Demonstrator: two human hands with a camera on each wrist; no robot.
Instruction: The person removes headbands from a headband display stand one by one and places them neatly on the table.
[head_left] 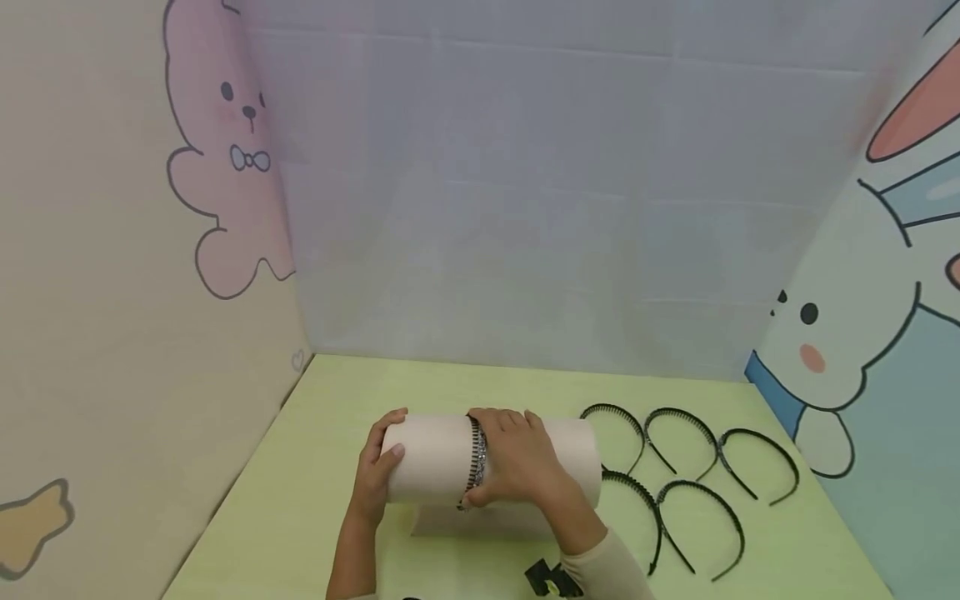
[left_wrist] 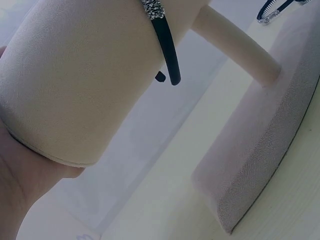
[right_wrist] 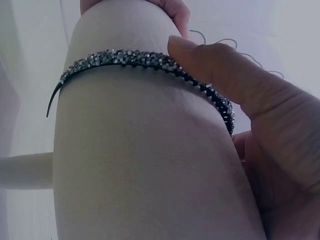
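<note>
A cream padded cylinder lies level on a post above a long base, forming a headband display stand. Around it sits a black toothed headband covered in silver glitter stones; its smooth black end hangs below the cylinder. My left hand grips the cylinder's left end, thumb in front and fingers behind. With my right hand I hold the headband, thumb on the stones and fingers over the cylinder's top. Part of the headband is hidden under that hand.
Several black headbands lie in two rows on the pale green table, right of the stand. A small black object is near my right sleeve. Walls with cartoon animals enclose the table at the back and sides.
</note>
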